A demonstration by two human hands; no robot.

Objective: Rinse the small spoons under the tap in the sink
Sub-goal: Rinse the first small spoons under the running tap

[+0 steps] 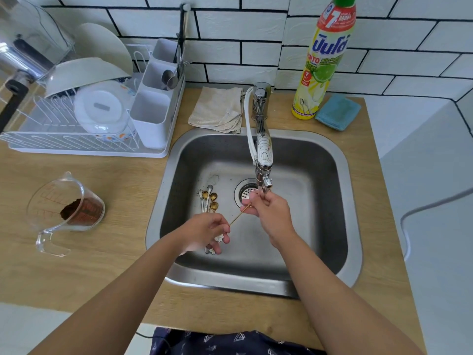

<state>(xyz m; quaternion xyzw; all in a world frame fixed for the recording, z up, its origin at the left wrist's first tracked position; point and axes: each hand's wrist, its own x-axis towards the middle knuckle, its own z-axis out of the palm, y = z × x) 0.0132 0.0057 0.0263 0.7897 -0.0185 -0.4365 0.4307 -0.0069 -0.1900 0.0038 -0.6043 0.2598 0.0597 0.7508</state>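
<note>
Wooden surface (107,272) runs closest to the person, with the steel sink (355,252) cut into it, and both arms reach in over the front rim. Left hand (204,233) has its grip closed on the handle end of one thin gold spoon (239,215), and it looks like a couple more flower-ended handles are tucked under the same fingers, though I can't tell how many. Right hand (268,212) pinches the bowl end of that same spoon right under the tap (263,160), so I'd guess it's rubbing the bowl where the water would fall. Can't actually make out a stream, so no idea if it's running.

Rest of the small spoons (208,198) lie bunched on the sink floor just left of the drain (247,194), handy for grabbing next and probably still waiting their turn.

Off to the left sits a clear measuring jug (65,211) with brown grounds in it. Further back there's a dish rack (84,119) with its cutlery holder, likely where clean ones end up, a folded cloth (217,108), dish soap bottle (323,62) and blue sponge (337,112) against the tiled wall.
</note>
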